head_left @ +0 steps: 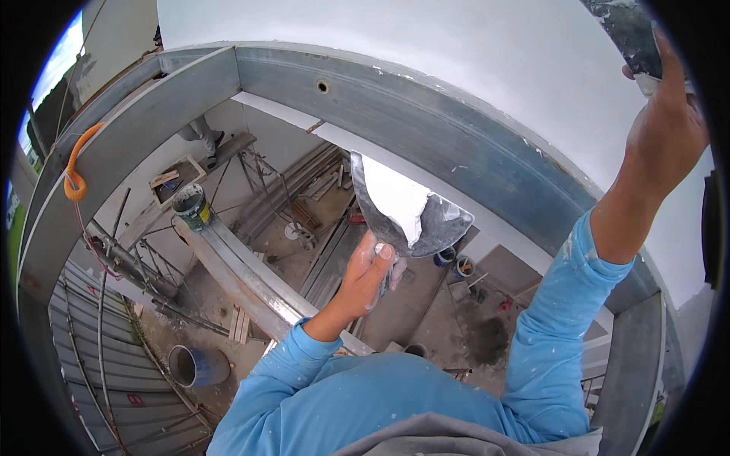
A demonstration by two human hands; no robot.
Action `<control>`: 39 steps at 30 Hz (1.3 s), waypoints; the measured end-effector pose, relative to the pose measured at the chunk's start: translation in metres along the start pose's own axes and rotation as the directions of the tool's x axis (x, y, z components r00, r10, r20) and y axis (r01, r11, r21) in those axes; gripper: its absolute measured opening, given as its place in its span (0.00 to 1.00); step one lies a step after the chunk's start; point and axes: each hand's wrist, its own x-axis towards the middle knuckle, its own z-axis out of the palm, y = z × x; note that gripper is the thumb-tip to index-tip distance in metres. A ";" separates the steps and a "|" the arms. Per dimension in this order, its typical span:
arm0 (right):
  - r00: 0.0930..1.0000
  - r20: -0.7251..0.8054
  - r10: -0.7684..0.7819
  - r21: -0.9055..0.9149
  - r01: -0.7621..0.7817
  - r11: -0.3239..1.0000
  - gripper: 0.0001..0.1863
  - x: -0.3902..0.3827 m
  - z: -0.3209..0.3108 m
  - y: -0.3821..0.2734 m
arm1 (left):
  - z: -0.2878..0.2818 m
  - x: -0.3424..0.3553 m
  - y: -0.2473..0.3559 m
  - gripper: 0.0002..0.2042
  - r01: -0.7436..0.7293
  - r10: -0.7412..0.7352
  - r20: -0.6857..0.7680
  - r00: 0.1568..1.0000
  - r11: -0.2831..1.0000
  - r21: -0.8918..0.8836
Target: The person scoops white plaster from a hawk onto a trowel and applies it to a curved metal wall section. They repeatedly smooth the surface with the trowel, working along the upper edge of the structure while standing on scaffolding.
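Blue shirt cloth (395, 391) was speckled white. Before it, a curved scraper (447, 224) loaded with white plaster (395, 197) was gripped by the closed fingers of the left hand (369, 275). Up at the white wall (471, 45), a dark-bladed scraper (633, 38) was held in the right hand (668, 129), its fingers closed. Below, a bucket (194, 209) was set on planks (236, 266).

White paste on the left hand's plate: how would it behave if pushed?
The white paste probably deforms rather than sliding whole: its lower edge trails into a tongue. It likely smears and sticks, given white residue on the grey plate and left hand.
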 end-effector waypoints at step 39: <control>0.799 -0.094 0.593 -0.477 -0.559 0.678 0.22 0.229 -0.251 0.455 | -0.008 0.027 -0.097 0.07 0.249 -0.242 0.126 0.962 0.968 -0.038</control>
